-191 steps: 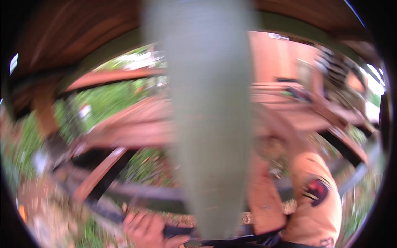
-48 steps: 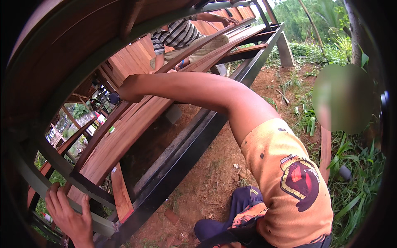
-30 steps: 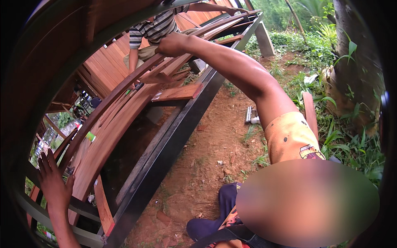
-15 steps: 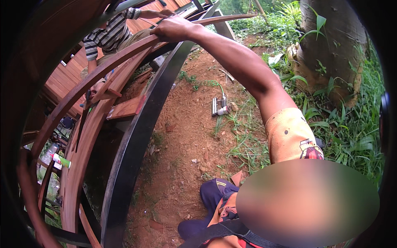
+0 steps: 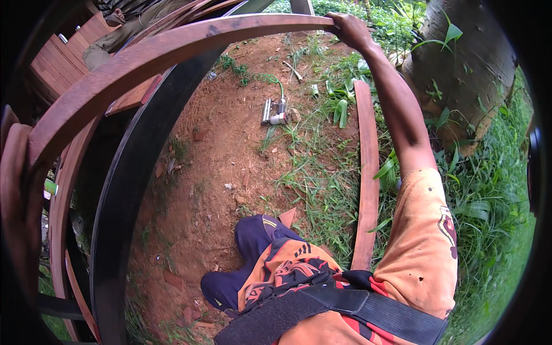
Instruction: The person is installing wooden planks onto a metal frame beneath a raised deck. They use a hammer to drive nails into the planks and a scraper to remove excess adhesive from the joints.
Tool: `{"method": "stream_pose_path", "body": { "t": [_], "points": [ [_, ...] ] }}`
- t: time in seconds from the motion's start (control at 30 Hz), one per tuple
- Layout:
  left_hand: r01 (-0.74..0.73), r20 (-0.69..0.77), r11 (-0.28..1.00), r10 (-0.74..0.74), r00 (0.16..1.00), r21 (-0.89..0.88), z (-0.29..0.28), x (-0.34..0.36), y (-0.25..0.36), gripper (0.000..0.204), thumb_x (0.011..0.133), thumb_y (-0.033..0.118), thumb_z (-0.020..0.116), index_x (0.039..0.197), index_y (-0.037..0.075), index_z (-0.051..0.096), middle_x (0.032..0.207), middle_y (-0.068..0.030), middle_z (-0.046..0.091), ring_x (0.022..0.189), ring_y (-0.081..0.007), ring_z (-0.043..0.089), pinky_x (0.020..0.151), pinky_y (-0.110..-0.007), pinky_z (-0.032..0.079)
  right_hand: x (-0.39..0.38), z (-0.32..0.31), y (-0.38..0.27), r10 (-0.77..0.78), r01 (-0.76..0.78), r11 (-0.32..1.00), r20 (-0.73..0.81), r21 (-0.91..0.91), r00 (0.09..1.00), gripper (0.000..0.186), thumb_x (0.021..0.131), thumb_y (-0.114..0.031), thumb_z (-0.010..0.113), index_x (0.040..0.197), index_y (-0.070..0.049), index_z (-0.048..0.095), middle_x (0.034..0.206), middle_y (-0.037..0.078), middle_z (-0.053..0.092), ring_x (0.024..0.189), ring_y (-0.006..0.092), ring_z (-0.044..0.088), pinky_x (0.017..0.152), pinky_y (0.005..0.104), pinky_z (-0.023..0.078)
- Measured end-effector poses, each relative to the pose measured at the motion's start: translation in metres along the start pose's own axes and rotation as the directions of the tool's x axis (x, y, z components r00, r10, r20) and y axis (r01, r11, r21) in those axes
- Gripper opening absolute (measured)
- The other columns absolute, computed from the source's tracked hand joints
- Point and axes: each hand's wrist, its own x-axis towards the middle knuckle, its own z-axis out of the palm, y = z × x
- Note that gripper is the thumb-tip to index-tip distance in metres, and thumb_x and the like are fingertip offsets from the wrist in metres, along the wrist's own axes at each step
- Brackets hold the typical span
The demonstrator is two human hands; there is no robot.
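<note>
My right hand [image 5: 348,30] reaches up and far ahead, its fingers closed around the tip of a long reddish-brown wooden plank [image 5: 190,35]. The plank arches across the upper left of the view, raised above a dark beam [image 5: 135,149]. Its other end runs into the dim left rim. A dark reddish-brown shape there may be my left hand or forearm, but its fingers cannot be made out. Below and left of the raised plank, more wooden planks [image 5: 63,207] lie along the dark beam.
On the bare soil ahead lies a nail gun [image 5: 275,112] with a coiled green hose [image 5: 253,77]. Another plank [image 5: 365,172] lies on the grass by my right arm. A tree trunk [image 5: 466,75] stands at the right. Part of another person's clothed leg [image 5: 135,26] shows at the upper left.
My right hand has moved rightward and slid to the plank's tip. The plank has swung nearer. My view has shifted; a plank on the grass now shows, and the other person is mostly out of view.
</note>
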Motion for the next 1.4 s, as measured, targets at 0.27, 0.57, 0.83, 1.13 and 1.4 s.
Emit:
{"method": "stream_pose_path", "body": {
  "t": [0.27,0.57,0.83,1.13,1.4],
  "points": [
    [0.063,0.449,0.989,-0.117,0.886,0.133,-0.047,-0.064,0.114,0.054,0.088,0.042,0.079,0.118,0.002,0.060,0.127,-0.0217,0.065,0.113,-0.0422,0.065,0.099,-0.055,0.051,-0.119,0.088,-0.044,0.211,-0.213,0.972,0.022,0.098,0.977,0.026,0.092,-0.012,0.068,0.116,-0.021,0.074,0.119,0.004,0.076,0.105,0.0274,0.074,0.089,0.0433,0.061],
    [0.291,0.364,0.877,-0.147,0.920,-0.382,0.062,-0.171,0.281,0.016,0.088,0.018,0.064,0.079,0.007,0.057,0.133,-0.0199,0.068,0.125,-0.0448,0.065,0.102,-0.056,0.056,-0.270,0.180,-0.101,0.566,-0.329,0.582,-0.080,0.743,0.820,0.038,0.101,-0.005,0.057,0.139,0.001,0.059,0.146,0.022,0.056,0.135,0.0373,0.055,0.120,0.0459,0.040],
    [0.607,0.201,0.708,-0.576,0.792,-0.361,0.189,-0.206,0.399,0.022,0.093,0.037,0.063,0.091,0.015,0.067,0.144,-0.0132,0.061,0.139,-0.0413,0.054,0.117,-0.066,0.041,-0.379,0.176,-0.254,0.067,-0.284,-0.931,0.872,0.229,0.485,0.100,0.097,-0.071,0.051,0.165,-0.002,0.023,0.170,0.024,0.026,0.156,0.0458,0.026,0.126,0.0674,0.021],
    [0.680,0.544,0.591,-0.431,0.720,-0.433,0.274,-0.234,0.342,0.039,0.079,0.013,0.076,0.113,0.002,0.060,0.168,-0.0227,0.030,0.156,-0.0470,0.026,0.125,-0.067,0.021,-0.337,0.165,-0.352,-0.030,-0.331,-0.926,0.840,0.180,0.541,0.106,0.092,-0.078,0.055,0.153,0.007,0.038,0.153,0.029,0.048,0.142,0.0408,0.047,0.122,0.0549,0.038],
    [0.722,0.764,0.296,0.045,0.644,-0.626,0.397,-0.272,0.328,0.112,0.066,0.031,0.093,0.155,0.000,0.034,0.143,-0.0311,0.053,0.131,-0.0467,0.054,0.113,-0.051,0.044,-0.377,0.222,-0.380,-0.154,-0.517,-0.852,0.903,0.085,0.402,0.081,0.096,-0.060,0.068,0.149,-0.002,0.049,0.144,0.016,0.061,0.129,0.0308,0.062,0.109,0.0485,0.052]
  ]
}}
